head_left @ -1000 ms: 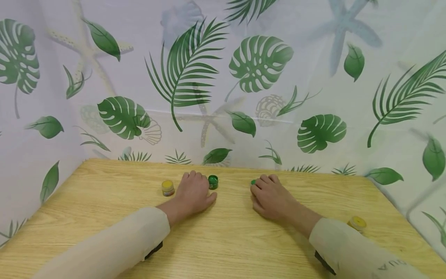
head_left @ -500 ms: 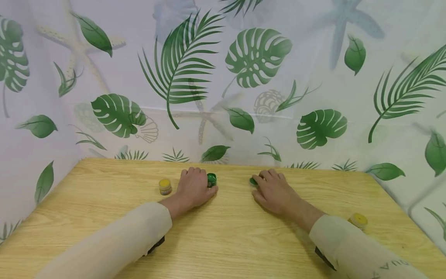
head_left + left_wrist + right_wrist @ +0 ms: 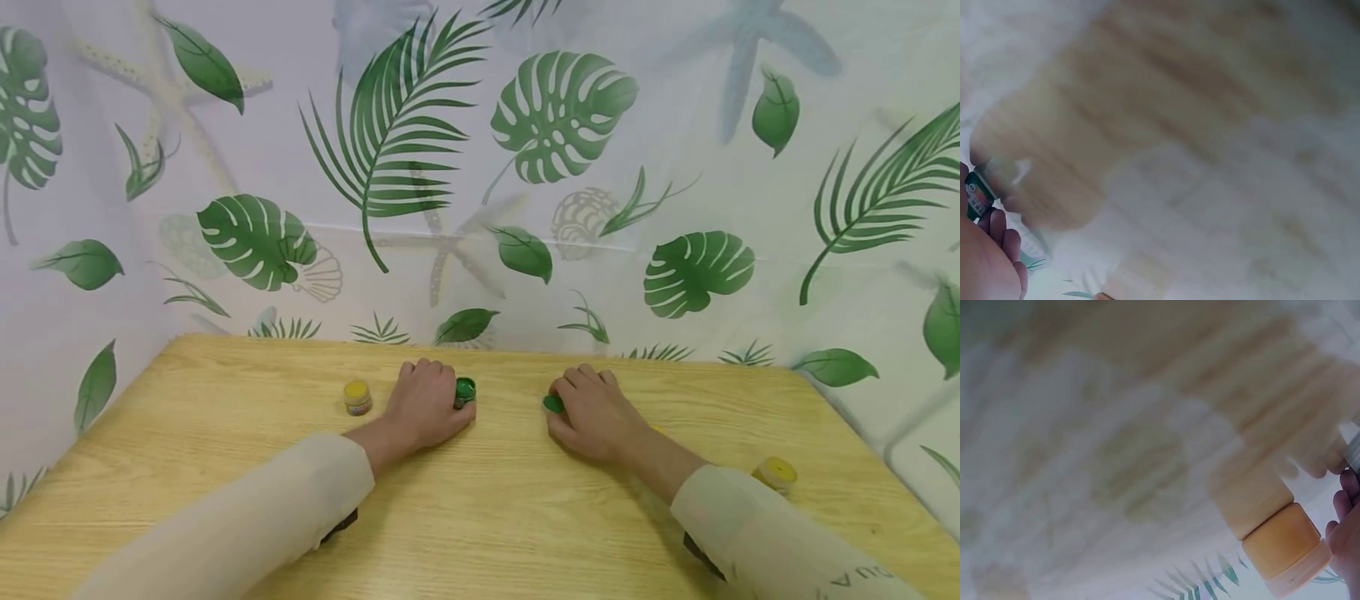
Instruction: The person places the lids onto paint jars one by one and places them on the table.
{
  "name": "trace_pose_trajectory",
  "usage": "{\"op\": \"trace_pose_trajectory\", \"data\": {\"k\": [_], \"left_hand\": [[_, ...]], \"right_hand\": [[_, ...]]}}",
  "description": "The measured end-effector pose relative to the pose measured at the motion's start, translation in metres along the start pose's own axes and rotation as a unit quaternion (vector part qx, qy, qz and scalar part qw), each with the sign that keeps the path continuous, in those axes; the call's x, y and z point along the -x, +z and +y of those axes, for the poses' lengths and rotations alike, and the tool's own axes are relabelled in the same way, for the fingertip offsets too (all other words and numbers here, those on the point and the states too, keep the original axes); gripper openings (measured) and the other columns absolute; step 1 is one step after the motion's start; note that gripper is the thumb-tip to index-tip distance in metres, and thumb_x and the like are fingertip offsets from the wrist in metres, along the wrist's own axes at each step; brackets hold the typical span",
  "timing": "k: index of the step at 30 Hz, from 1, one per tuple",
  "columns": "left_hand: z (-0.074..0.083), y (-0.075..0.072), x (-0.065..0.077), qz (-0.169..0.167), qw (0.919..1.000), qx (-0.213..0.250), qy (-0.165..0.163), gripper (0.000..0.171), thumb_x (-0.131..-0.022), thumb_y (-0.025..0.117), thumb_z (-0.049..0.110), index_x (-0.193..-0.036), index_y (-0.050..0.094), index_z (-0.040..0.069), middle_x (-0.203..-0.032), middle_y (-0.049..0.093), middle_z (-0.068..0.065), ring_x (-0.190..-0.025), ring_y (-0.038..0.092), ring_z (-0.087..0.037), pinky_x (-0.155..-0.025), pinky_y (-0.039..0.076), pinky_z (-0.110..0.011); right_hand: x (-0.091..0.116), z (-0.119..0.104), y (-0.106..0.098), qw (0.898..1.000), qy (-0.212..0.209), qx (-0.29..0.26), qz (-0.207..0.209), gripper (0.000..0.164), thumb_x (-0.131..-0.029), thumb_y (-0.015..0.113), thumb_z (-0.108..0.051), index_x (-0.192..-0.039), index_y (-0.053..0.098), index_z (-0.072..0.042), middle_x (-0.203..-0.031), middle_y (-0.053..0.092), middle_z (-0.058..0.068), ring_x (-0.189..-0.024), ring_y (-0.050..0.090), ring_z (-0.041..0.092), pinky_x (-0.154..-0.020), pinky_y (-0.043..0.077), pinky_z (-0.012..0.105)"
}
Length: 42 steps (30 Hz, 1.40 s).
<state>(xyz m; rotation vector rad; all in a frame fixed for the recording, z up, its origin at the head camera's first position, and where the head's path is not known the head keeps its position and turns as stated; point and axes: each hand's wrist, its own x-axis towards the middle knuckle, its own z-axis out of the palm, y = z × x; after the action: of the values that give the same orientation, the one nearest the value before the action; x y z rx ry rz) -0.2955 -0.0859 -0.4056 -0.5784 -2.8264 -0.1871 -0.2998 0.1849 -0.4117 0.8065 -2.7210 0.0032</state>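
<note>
In the head view my left hand (image 3: 426, 405) grips a small green paint jar (image 3: 466, 390) between thumb and fingers; its glossy green top faces up. The left wrist view shows the labelled side of this jar (image 3: 979, 195) at the left edge, above the curled fingers (image 3: 999, 226). My right hand (image 3: 596, 415) pinches a small round green-topped piece (image 3: 553, 404). Only its pale ridged side (image 3: 1353, 452) shows in the right wrist view. A yellow-topped jar (image 3: 357, 397) stands just left of my left hand.
Another yellow-topped jar (image 3: 777, 474) stands beside the right sleeve. A bit of yellow (image 3: 657, 428) peeks out behind the right wrist, and a yellow-orange container (image 3: 1282, 540) sits near that hand in its wrist view. The wooden table (image 3: 480, 517) ends at a leaf-printed cloth (image 3: 480, 283).
My left thumb and fingers have closed round the green jar. The right fingers, earlier over the green-topped piece, now pinch it from its side. The head view has shifted slightly.
</note>
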Motion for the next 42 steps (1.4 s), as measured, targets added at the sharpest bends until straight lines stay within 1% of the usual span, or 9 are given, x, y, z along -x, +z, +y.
{"op": "trace_pose_trajectory", "data": {"k": [4,9,11,15,21,24,28,32,42], "left_hand": [[0.006,-0.004,0.001,-0.011,0.9998,0.009,0.014,0.042,-0.093,0.056,0.046,-0.092,0.062,0.004,-0.086,0.062,-0.009,-0.081,0.054,-0.025,-0.077,0.039,-0.042],[0.006,-0.006,0.003,-0.012,0.9998,0.016,0.005,0.038,-0.090,0.059,0.045,-0.088,0.061,0.007,-0.083,0.060,-0.005,-0.082,0.055,-0.024,-0.079,0.039,-0.041],[0.004,-0.006,0.004,-0.012,0.9997,0.020,0.007,0.036,-0.089,0.060,0.044,-0.086,0.060,0.008,-0.081,0.059,-0.004,-0.082,0.054,-0.023,-0.079,0.039,-0.041],[0.002,-0.005,0.009,-0.014,0.9990,0.029,0.031,0.035,-0.087,0.062,0.044,-0.085,0.059,0.009,-0.079,0.058,-0.003,-0.080,0.053,-0.023,-0.078,0.038,-0.041],[-0.001,-0.007,0.017,-0.018,0.9979,0.025,0.056,0.035,-0.086,0.061,0.045,-0.085,0.059,0.010,-0.079,0.058,0.000,-0.078,0.050,-0.020,-0.077,0.037,-0.039],[-0.001,-0.010,0.024,-0.018,0.9971,0.028,0.069,0.033,-0.085,0.062,0.044,-0.085,0.060,0.011,-0.079,0.057,0.001,-0.077,0.049,-0.019,-0.078,0.037,-0.038],[0.002,-0.014,0.037,-0.022,0.9942,0.024,0.103,0.033,-0.084,0.061,0.045,-0.086,0.060,0.011,-0.078,0.055,0.003,-0.076,0.047,-0.016,-0.079,0.038,-0.037],[0.007,-0.017,0.050,-0.026,0.9911,0.021,0.129,0.034,-0.084,0.061,0.046,-0.086,0.060,0.012,-0.078,0.053,0.005,-0.076,0.045,-0.014,-0.079,0.037,-0.036],[0.025,-0.026,0.081,-0.047,0.9861,0.054,0.150,0.032,-0.082,0.063,0.047,-0.084,0.059,0.016,-0.075,0.049,0.011,-0.073,0.043,-0.008,-0.073,0.034,-0.029]], "right_hand": [[0.003,-0.003,-0.005,1.000,0.021,-0.020,-0.005,0.026,-0.091,0.057,-0.031,-0.104,0.065,-0.010,-0.095,0.058,0.002,-0.087,0.047,0.021,-0.078,0.036,0.042],[0.004,-0.016,-0.012,0.997,0.039,-0.067,-0.013,0.027,-0.091,0.058,-0.034,-0.100,0.066,-0.010,-0.093,0.059,0.000,-0.087,0.048,0.021,-0.077,0.034,0.042],[0.005,-0.021,-0.014,0.997,0.034,-0.061,-0.018,0.027,-0.091,0.059,-0.036,-0.099,0.066,-0.011,-0.092,0.059,-0.001,-0.087,0.047,0.020,-0.078,0.033,0.041],[0.007,-0.026,-0.015,0.999,0.027,-0.040,-0.020,0.027,-0.090,0.060,-0.038,-0.096,0.065,-0.013,-0.092,0.058,-0.002,-0.084,0.046,0.018,-0.077,0.032,0.040],[0.012,-0.032,-0.018,0.998,0.021,-0.048,-0.016,0.028,-0.089,0.061,-0.041,-0.094,0.065,-0.014,-0.089,0.058,-0.003,-0.082,0.044,0.016,-0.078,0.032,0.039],[0.014,-0.035,-0.019,0.999,0.008,-0.047,-0.014,0.027,-0.089,0.061,-0.042,-0.092,0.065,-0.015,-0.089,0.057,-0.005,-0.084,0.044,0.016,-0.079,0.033,0.039],[0.018,-0.044,-0.021,0.998,-0.016,-0.054,-0.011,0.024,-0.089,0.061,-0.041,-0.090,0.064,-0.017,-0.086,0.056,-0.008,-0.083,0.044,0.013,-0.080,0.033,0.038],[0.024,-0.056,-0.026,0.996,-0.029,-0.080,-0.010,0.021,-0.088,0.062,-0.041,-0.088,0.063,-0.019,-0.083,0.053,-0.012,-0.080,0.042,0.010,-0.080,0.032,0.036],[0.044,-0.082,-0.034,0.992,-0.045,-0.115,-0.028,0.018,-0.088,0.063,-0.041,-0.085,0.061,-0.023,-0.079,0.050,-0.017,-0.079,0.041,0.005,-0.080,0.031,0.033]]}}
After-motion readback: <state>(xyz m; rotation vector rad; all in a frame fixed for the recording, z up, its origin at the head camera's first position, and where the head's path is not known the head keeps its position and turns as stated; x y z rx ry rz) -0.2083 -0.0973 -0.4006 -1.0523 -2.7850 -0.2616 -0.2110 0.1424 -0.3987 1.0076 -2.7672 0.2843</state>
